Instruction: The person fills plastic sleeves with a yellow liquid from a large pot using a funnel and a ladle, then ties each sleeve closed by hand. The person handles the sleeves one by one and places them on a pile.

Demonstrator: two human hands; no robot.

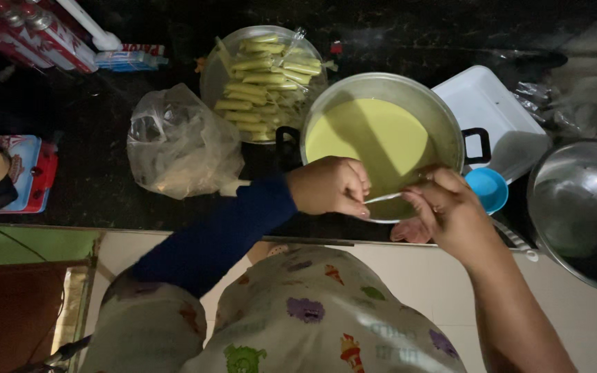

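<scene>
I take the pot (383, 141) of pale yellow-green liquid as my landmark; it stands on the dark counter (105, 193), and both my hands meet over its near rim. My left hand (331, 185), in a dark blue sleeve, is curled shut, its fingertips pinching one end of a thin, clear, strip-like thing (383, 198). I judge it to be a narrow plastic sleeve, but it is too small and dim to be sure. My right hand (450, 207) is pinched closed on the other end, so the strip is held stretched between them, just above the liquid and touching neither the pot nor the counter as far as I can tell.

As to progress: behind the pot, a glass bowl (209, 83) is heaped with many filled yellow-green tubes (260, 83), which I read as the finished pieces. The pot is still well filled, so I judge that a good deal of work remains. The strip in my hands looks empty or nearly so.

Left of the pot lies a crumpled clear plastic bag (177, 145). Right of it are a small blue cup (486, 188), a white tray (492, 114) behind that, and a steel bowl (582, 207) farther right.
</scene>
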